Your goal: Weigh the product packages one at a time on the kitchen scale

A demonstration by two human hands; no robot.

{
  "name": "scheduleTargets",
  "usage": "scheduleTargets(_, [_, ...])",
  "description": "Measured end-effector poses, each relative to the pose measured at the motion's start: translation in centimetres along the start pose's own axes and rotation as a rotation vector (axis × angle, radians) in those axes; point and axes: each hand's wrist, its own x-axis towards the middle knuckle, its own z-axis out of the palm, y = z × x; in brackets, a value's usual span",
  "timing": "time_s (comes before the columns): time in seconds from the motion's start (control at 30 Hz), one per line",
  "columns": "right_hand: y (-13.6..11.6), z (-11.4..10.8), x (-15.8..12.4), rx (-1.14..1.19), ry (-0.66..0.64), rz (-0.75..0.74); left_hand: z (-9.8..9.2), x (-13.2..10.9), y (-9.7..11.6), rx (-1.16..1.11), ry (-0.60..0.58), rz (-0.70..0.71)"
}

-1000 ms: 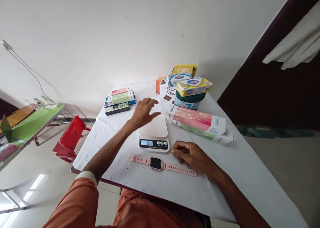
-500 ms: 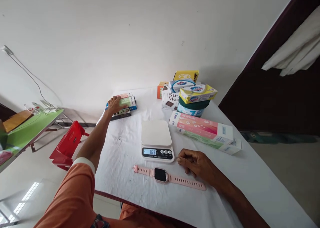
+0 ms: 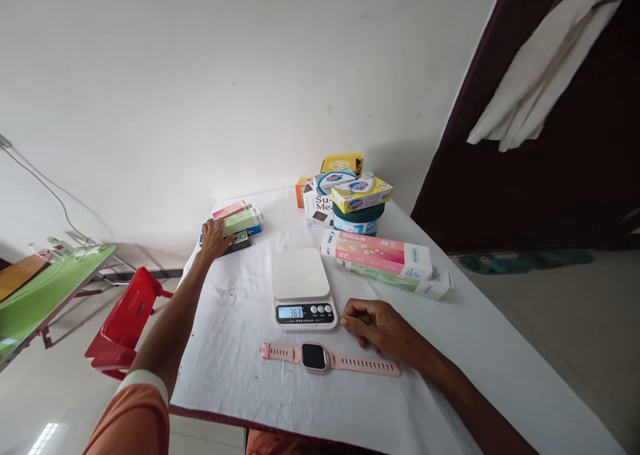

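My left hand (image 3: 215,238) is at the left end of a small stack of boxes, its fingers and thumb closed round the end of a green-and-white box (image 3: 243,220). A pink-and-white box (image 3: 231,210) lies behind it, with a blue box (image 3: 254,230) and a black box (image 3: 241,244) below. My right hand (image 3: 373,323) rests half curled beside the white scale (image 3: 301,275), holding nothing. The bare scale shows 363. In front of it lies a pink-strapped watch (image 3: 314,357), dark screen up.
Long pink (image 3: 375,254) and green (image 3: 395,278) boxes lie right of the scale. Behind them, a yellow soap box (image 3: 361,194) tops a round tub (image 3: 356,223), near several other boxes. A red chair (image 3: 123,318) stands left of the white-covered table (image 3: 240,388).
The view has turned right. My left hand has shifted on the stack, and the green-and-white box shows more of its top and stands out from the pink one. My right hand has stayed beside the scale.
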Motion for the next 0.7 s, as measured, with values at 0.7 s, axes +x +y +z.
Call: scheduleTargets(0.7, [0.0, -0.3, 0.1, 0.012, -0.002, -0.019, -5.1, -1.9, 3.2, -0.410, -0.092, 0.047])
